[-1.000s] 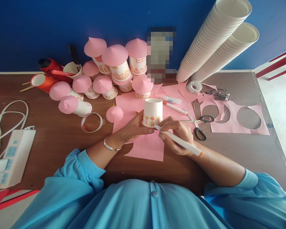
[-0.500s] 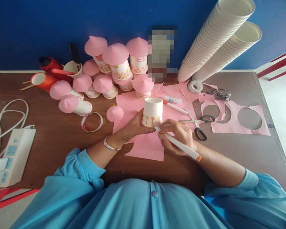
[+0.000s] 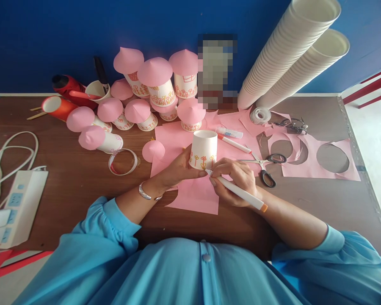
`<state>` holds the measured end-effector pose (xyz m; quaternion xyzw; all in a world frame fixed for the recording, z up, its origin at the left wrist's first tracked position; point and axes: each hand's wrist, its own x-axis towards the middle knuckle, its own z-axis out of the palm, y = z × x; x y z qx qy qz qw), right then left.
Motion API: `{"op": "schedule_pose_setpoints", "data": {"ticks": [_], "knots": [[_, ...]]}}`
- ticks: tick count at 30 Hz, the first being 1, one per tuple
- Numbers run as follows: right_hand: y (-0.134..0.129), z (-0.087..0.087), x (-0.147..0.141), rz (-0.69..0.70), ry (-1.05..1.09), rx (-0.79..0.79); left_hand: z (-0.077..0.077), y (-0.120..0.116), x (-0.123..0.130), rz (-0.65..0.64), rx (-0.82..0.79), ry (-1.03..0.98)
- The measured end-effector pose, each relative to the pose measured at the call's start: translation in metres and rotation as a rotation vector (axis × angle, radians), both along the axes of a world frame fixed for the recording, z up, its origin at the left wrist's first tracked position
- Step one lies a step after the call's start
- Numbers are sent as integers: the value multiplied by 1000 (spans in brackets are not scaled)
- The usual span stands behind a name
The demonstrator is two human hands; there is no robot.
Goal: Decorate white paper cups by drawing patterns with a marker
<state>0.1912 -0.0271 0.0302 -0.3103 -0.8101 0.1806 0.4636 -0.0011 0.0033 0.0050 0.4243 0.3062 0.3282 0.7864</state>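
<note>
My left hand point(image 3: 180, 169) is wrapped round the side and base of a white paper cup point(image 3: 203, 146), its thumb along the bottom edge. Red and orange flowers are drawn low on the cup's wall. In my right hand point(image 3: 236, 180) is a white marker point(image 3: 241, 193) with an orange end, its tip at the cup's lower edge. Pink paper point(image 3: 198, 197) lies under both hands. A small pink paper cone point(image 3: 153, 151) rests left of the cup. To the right, another marker point(image 3: 235, 144), a glue stick point(image 3: 230, 132) and open scissors point(image 3: 262, 162) lie on the paper.
Several cups with pink cone roofs point(image 3: 155, 72) stand at the back left, near a tape ring point(image 3: 122, 162). Tall stacks of paper cups point(image 3: 279, 55) lean at the back right. Cut pink scraps point(image 3: 320, 156) lie at right; a power strip point(image 3: 25, 207) sits at far left.
Hardly anything differs. The marker tip stays at the cup's lower edge, and both hands keep their hold; the whole view has shifted very slightly.
</note>
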Motion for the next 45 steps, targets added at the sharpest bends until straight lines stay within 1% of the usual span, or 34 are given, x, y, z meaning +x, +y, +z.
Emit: {"op": "schedule_pose_setpoints", "data": {"ticks": [4,9,13,19,24,27,31,34,37,39,42,45], "knots": [[-1,2,2,36,64,-57,-1,1,0,-3,-4,8],[-1,2,2,105,217,-175,-5,2,-1,-21,-39,-34],[-1,2,0,169,238,-209,-10,1,-3,-15,-35,-64],[-3,1,1,172,290,-199,-10,2,-3,-20,-9,-114],[-3,0,2,135,307,-159,-7,4,-2,18,-47,-218],[-2,-1,2,144,298,-186,-5,3,-1,-20,-67,-248],[-3,-2,1,169,270,-198,-4,1,0,-58,-50,-199],[-4,-1,0,178,265,-197,-3,1,1,-57,-64,-108],[-4,0,-1,171,264,-176,-2,0,1,-38,-65,-68],[-3,2,0,127,258,-145,-4,0,0,-20,-54,-65],[-1,3,1,51,238,-92,-10,1,-2,7,-53,-71],[1,4,2,35,169,-59,-19,2,-5,13,-48,-76]]}}
